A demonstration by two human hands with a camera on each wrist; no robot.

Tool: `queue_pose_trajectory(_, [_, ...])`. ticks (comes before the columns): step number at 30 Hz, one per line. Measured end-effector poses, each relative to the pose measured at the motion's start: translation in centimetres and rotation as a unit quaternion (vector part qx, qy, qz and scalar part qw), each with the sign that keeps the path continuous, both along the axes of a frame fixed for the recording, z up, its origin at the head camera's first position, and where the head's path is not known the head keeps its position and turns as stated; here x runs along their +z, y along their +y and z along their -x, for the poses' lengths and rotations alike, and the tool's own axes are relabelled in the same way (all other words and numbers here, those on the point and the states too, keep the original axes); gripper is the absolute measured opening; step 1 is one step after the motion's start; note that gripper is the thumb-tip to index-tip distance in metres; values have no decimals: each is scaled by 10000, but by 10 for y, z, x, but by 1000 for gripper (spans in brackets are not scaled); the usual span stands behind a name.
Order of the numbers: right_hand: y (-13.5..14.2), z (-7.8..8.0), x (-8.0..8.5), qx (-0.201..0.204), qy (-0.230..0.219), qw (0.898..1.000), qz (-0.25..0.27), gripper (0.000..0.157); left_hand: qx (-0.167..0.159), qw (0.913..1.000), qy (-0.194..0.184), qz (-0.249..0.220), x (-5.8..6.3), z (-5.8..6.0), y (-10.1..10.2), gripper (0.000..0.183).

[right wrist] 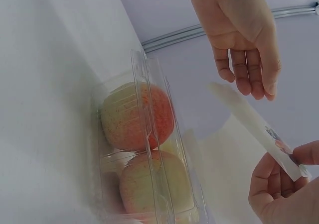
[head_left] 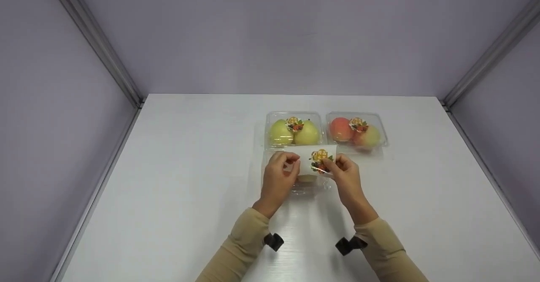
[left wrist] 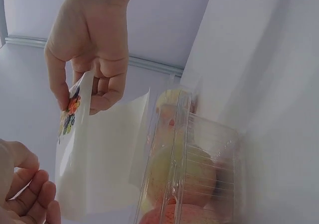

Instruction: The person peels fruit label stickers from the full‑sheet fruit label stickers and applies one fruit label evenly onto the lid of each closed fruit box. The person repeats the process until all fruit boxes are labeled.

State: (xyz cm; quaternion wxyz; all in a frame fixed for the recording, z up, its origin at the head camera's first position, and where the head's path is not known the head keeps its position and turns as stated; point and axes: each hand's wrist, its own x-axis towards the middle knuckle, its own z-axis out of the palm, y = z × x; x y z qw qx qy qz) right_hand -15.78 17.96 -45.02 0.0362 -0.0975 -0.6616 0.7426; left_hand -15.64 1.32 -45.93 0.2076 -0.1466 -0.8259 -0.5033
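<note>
My right hand (head_left: 348, 178) pinches the right edge of a white sticker sheet (head_left: 301, 153) printed with a fruit picture, which also shows in the left wrist view as a sheet with a curled edge (left wrist: 72, 174). At the sheet's left side is my left hand (head_left: 280, 178), its fingers loosely bent; the right wrist view shows this left hand (right wrist: 244, 40) apart from the sheet and holding nothing. Below both hands stands a closed clear plastic fruit box (head_left: 301, 190), partly hidden by the sheet. Red-and-yellow apples (right wrist: 137, 117) lie inside it.
Behind the sheet stands a clear box (head_left: 272, 117) of green pears with a fruit sticker on its lid. To its right, another stickered box (head_left: 382, 136) holds red-and-yellow apples. All stand on a white table (head_left: 190, 168), walled at the back and sides.
</note>
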Motion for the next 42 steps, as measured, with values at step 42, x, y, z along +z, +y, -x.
queue_pose_trajectory(42, [-10, -7, -1, 449, 132, 9988, -109, 21, 264, 9974, 393, 542, -1, 4, 18, 14])
